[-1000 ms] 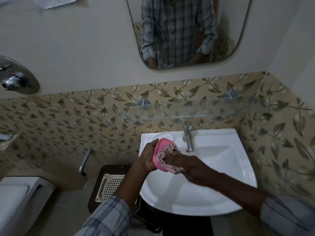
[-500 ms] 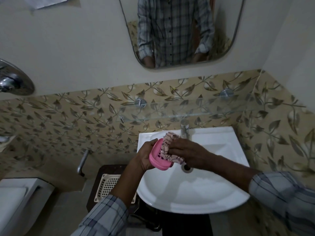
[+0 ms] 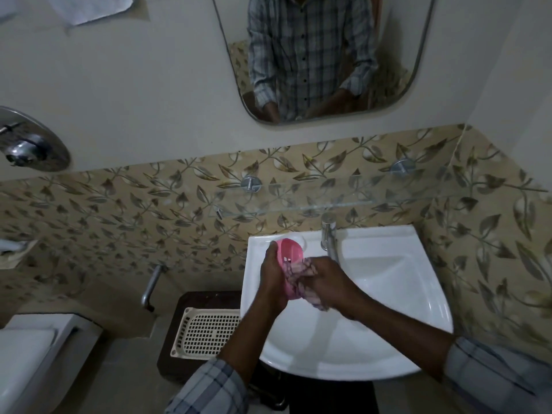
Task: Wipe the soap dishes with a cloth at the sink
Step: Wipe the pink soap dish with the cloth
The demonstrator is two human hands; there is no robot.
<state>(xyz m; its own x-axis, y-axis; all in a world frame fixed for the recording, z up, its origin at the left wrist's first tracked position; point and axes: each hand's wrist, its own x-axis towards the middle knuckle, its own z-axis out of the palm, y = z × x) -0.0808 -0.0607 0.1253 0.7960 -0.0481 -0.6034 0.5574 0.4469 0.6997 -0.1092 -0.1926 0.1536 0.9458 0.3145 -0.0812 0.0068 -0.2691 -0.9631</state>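
My left hand (image 3: 273, 276) grips a pink soap dish (image 3: 288, 252) by its left side and holds it on edge over the left part of the white sink (image 3: 388, 318). My right hand (image 3: 325, 286) holds a bunched patterned cloth (image 3: 298, 271) and presses it into the lower half of the dish. A clear, pale soap dish (image 3: 297, 238) sits on the sink's back left ledge, mostly hidden behind the pink one.
The chrome tap (image 3: 328, 234) stands at the sink's back, just right of the hands. A glass shelf (image 3: 313, 201) juts out above it, with a mirror (image 3: 322, 55) higher up. A cream perforated basket (image 3: 206, 333) lies on a dark stool to the left.
My right hand has slid the cloth from the top of the pink dish down to its lower half. The dish now stands more upright in my left hand.
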